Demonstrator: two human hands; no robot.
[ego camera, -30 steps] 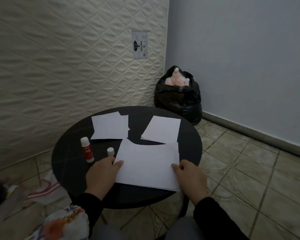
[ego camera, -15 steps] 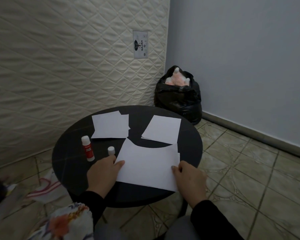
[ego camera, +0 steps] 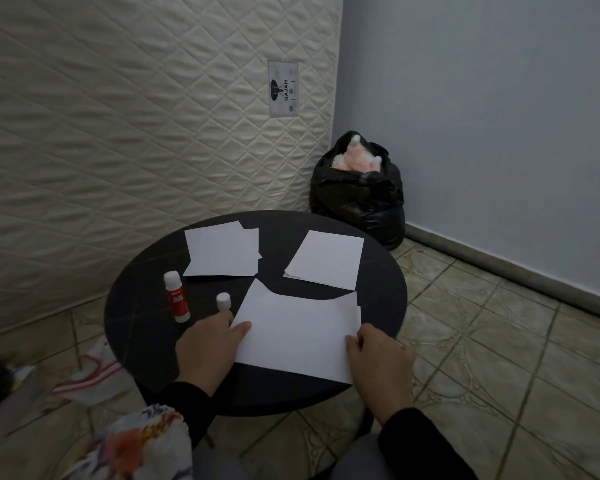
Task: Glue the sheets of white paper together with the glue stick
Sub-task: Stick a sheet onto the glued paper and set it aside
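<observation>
Aligning step: left hand [ego camera: 208,344] presses flat fingers on the near sheets [ego camera: 298,336] at their left edge, right hand [ego camera: 378,358] pinches the right edge, glue stick [ego camera: 176,296] standing uncapped at left; next move probably calls for smoothing the joined pair.

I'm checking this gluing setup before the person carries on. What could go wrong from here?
1. The near sheet overhangs the round table's front edge, so pressing there may crease it.
2. The glue stick stands upright close to the left hand; a reach could topple it.
3. Its small white cap sits loose and might roll off.
</observation>
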